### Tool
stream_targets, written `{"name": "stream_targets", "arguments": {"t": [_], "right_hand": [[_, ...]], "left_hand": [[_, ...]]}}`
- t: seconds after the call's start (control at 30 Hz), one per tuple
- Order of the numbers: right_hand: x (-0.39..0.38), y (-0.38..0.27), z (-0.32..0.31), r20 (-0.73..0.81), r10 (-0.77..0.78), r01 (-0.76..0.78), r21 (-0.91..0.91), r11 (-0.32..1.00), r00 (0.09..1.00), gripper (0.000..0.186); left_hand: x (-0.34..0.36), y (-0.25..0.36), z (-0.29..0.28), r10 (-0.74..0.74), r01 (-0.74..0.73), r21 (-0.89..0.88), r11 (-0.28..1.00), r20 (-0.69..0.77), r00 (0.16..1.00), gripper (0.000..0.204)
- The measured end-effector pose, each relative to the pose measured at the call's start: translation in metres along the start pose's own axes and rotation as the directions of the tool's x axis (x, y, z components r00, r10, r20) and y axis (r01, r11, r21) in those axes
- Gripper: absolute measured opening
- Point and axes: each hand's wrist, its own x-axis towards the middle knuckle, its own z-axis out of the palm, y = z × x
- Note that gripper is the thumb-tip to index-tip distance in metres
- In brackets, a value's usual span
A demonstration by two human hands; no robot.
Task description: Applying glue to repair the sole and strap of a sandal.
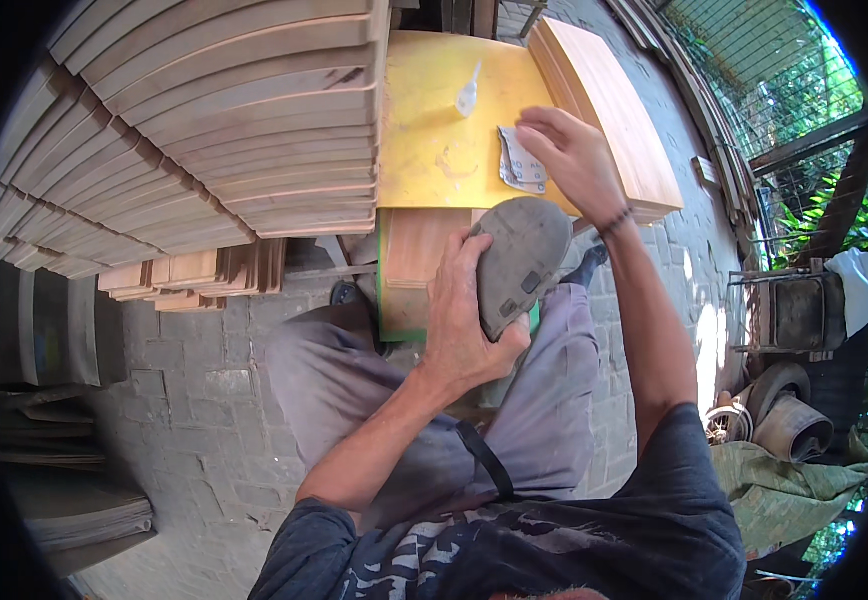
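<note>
My left hand (457,310) is closed round a grey, worn, oval pad shaped like a shoe sole (529,248), with small dark rectangles on its face. It holds the pad over my lap, in front of the yellow tabletop (414,130). My right hand (574,155) hovers over the table's right side, fingers stretched loosely to the left and nothing visible in them. Just beside its fingertips lies a creased piece of sandpaper (521,170), printed backing up. Farther back on the yellow top stands a small whitish bottle with a thin nozzle (467,97).
Tall stacks of curved wooden boards (234,110) rise at the left, close to the table. More wooden panels (619,120) lie along its right edge. A dark chair (799,312) and a rolled sheet (796,428) are on the far right. Grey paving (184,400) covers the ground.
</note>
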Motion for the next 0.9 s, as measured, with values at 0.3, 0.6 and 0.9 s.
{"name": "stream_targets", "arguments": {"t": [0.3, 0.6, 0.9], "right_hand": [[0.094, 0.06, 0.064, -0.046, 0.29, -0.292, -0.257, 0.921, 0.956, 0.062], [0.046, 0.021, 0.006, -0.145, 0.016, 0.051, 0.448, 0.892, 0.989, 0.014], [-0.135, -0.094, -0.078, 0.003, 0.07, -0.07, 0.004, 0.998, 0.998, 0.026]], "left_hand": [[-0.002, -0.01, -0.009, -0.054, 0.054, 0.03, 0.998, -0.023, 0.998, 0.086], [-0.003, -0.019, -0.007, -0.024, 0.032, 0.19, 0.981, -0.045, 0.999, 0.088], [-0.007, -0.011, 0.002, 0.024, -0.036, 0.364, 0.931, 0.037, 0.999, 0.093]]}}
